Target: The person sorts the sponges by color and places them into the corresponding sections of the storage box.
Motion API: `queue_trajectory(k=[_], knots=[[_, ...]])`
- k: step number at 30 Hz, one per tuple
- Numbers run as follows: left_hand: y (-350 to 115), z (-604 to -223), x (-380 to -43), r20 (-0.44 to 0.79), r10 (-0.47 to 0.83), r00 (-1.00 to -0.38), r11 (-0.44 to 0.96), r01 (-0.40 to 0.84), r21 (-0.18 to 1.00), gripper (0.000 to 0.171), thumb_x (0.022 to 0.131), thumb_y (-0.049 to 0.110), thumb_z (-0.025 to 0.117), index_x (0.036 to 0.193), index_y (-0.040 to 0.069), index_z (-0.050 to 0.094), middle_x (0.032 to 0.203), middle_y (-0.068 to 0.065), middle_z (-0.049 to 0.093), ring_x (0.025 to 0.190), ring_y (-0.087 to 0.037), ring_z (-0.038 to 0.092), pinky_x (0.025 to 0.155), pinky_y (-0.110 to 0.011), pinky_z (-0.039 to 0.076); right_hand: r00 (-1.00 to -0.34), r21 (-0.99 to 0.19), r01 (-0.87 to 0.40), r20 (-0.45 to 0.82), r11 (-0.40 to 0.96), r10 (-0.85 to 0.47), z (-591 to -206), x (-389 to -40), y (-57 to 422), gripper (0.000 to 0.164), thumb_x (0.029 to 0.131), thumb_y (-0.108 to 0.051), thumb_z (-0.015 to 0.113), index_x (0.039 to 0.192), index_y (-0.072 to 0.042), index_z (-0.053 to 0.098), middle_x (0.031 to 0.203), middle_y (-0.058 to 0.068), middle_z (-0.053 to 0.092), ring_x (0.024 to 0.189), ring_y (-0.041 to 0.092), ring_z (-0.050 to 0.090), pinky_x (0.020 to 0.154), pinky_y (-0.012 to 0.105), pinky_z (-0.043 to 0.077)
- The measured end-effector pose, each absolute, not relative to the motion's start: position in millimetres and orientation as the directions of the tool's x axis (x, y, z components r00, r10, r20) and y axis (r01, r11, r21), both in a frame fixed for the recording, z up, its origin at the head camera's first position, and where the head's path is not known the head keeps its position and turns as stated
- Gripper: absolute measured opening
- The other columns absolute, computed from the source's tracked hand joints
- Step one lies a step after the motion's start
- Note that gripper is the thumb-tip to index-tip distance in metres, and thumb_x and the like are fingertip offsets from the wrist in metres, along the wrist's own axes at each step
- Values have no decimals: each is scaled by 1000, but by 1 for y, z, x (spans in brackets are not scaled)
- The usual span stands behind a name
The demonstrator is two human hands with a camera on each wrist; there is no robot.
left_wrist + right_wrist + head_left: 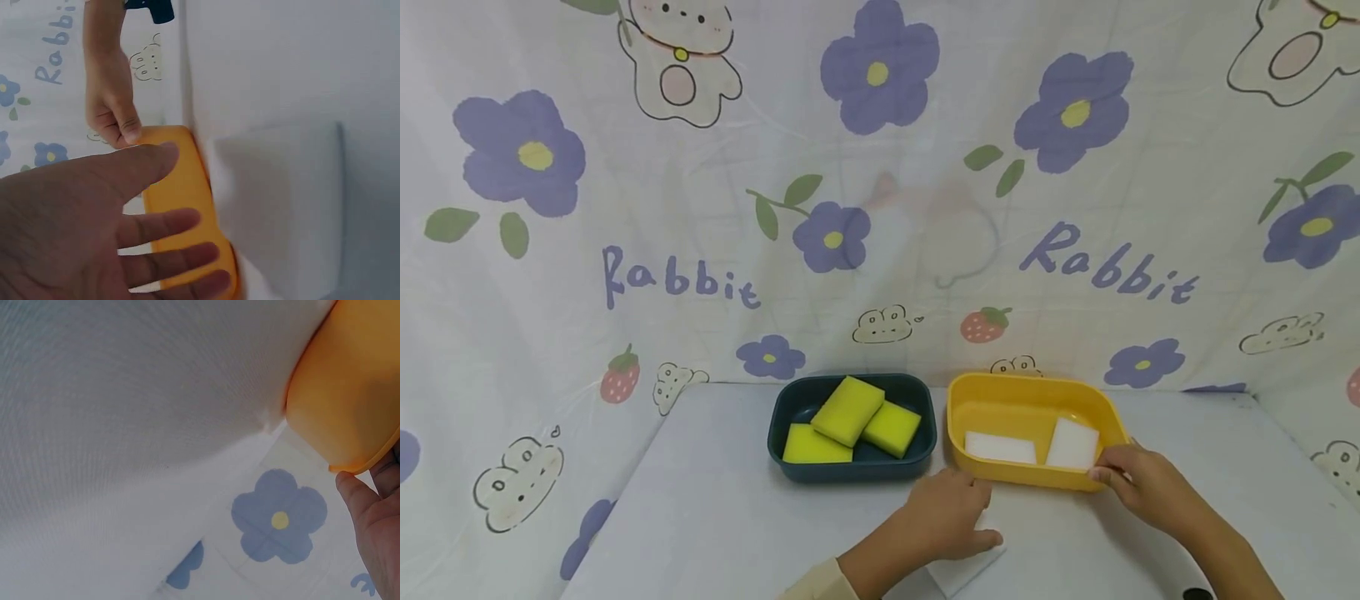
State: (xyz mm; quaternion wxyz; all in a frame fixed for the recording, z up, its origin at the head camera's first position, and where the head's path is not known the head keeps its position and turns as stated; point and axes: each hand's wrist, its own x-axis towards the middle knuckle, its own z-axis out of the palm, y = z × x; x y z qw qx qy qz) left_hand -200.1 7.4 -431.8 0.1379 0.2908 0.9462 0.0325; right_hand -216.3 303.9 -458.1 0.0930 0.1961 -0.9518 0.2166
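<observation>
My left hand (946, 518) hovers over a white sponge block (961, 575) on the table, which it partly hides in the head view. Seen from the left wrist, its thumb and fingers are spread, and the white block (281, 206) lies beyond the fingertips with nothing pinched. At the near right corner of a yellow bin (1000, 408), my right hand (1146, 483) grips the rim between thumb and fingers; the right wrist view shows the thumb against the bin's edge (347, 467). Inside the yellow bin are two white sponge blocks (998, 447), one lying flat and one leaning at the right.
Left of the yellow bin stands a dark teal bin (850, 474) with several yellow-green sponges (848, 410), one stacked on the others. A white curtain (925, 250) printed with flowers and rabbits hangs behind the white table (700, 517).
</observation>
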Motion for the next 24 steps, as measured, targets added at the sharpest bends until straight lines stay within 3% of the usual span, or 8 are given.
queue_trajectory(k=[3,6,13,24], knots=[[10,-438,-193,-328,510,-795,853,516,76,55,85,67,67,121,26,62,107,6,62,87,-15,56,76,-35,53,-912,-388,-401,249,830,-325,-459,-216,304,16,89,-11,76,78,-17,66,71,-12,54,68,6,45,60,28,46],[14,-441,-187,-377,474,-795,868,495,48,61,80,69,71,122,26,57,101,4,61,82,-15,57,73,-35,53,-915,-390,-397,244,831,-323,-460,-216,304,15,89,-12,76,78,-17,66,71,-12,55,68,5,45,61,28,47],[20,-445,-185,-367,449,-815,868,496,-39,64,74,61,82,118,27,50,91,1,56,73,-15,53,63,-32,48,-895,-359,-432,282,827,-345,-458,-217,304,16,88,-10,77,78,-16,66,71,-12,55,68,4,45,61,30,48],[8,-427,-198,-396,501,-769,847,529,45,56,77,52,84,125,35,61,90,8,63,74,-13,54,68,-31,46,-899,-370,-427,277,825,-341,-458,-216,304,16,89,-9,76,79,-16,66,71,-13,55,68,5,46,61,29,48]])
